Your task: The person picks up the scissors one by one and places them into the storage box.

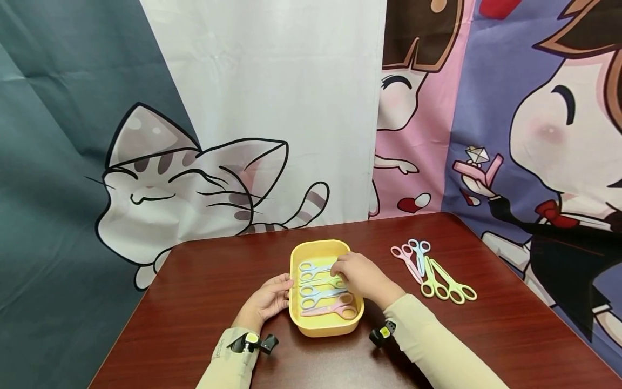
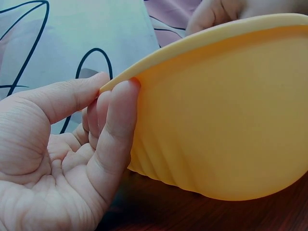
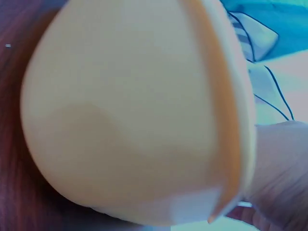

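Observation:
A yellow plastic basket stands on the table in the head view. My left hand holds its left side, thumb and fingers pinching the rim in the left wrist view. Inside lie pastel scissors in a column: blue scissors at the back, green scissors, more blue scissors and pink scissors in front. From the right, my right hand reaches over the rim, curled fingers down at the back blue scissors. Its fingertips are hidden, so I cannot tell whether they grip anything.
Right of the basket, loose pink scissors, blue scissors and two pairs of green scissors lie close together on the dark red wooden table. A cartoon-printed cloth hangs behind the table's back edge.

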Motion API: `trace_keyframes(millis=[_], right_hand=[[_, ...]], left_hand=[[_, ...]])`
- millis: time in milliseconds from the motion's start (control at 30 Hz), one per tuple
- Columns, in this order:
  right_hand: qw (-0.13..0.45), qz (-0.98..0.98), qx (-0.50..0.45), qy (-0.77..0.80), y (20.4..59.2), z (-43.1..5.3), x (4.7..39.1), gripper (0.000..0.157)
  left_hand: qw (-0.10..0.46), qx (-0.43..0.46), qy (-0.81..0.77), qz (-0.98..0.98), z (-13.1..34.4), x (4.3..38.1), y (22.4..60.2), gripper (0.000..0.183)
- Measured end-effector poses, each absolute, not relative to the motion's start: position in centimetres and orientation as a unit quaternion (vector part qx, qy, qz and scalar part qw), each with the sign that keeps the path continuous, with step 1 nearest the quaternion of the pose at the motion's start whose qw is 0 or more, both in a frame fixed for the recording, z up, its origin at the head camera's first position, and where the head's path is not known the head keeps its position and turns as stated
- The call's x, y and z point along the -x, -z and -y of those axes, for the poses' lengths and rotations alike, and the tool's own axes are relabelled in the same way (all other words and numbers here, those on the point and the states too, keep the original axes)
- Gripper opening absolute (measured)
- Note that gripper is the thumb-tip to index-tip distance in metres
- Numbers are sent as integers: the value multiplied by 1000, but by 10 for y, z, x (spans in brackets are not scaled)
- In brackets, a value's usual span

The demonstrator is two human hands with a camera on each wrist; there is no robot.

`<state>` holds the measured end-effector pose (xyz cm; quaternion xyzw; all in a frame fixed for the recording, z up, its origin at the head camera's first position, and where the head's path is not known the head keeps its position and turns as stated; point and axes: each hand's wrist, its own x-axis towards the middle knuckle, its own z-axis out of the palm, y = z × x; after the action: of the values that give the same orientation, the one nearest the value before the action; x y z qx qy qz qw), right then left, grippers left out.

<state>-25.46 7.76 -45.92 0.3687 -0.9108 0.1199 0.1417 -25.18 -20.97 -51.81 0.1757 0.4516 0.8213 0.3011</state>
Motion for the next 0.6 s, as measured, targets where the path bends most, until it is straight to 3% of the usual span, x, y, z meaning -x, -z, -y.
trace_keyframes(millis=[267,600], right_hand=[[231,889,-330,-217,460,-110,264,19],[217,915,-214,-265,460,-174,277,19]], left_hand=[[297,-168,-828,-444,211,254,526,29],[299,-170,-826,-446,211,253,524,29]])
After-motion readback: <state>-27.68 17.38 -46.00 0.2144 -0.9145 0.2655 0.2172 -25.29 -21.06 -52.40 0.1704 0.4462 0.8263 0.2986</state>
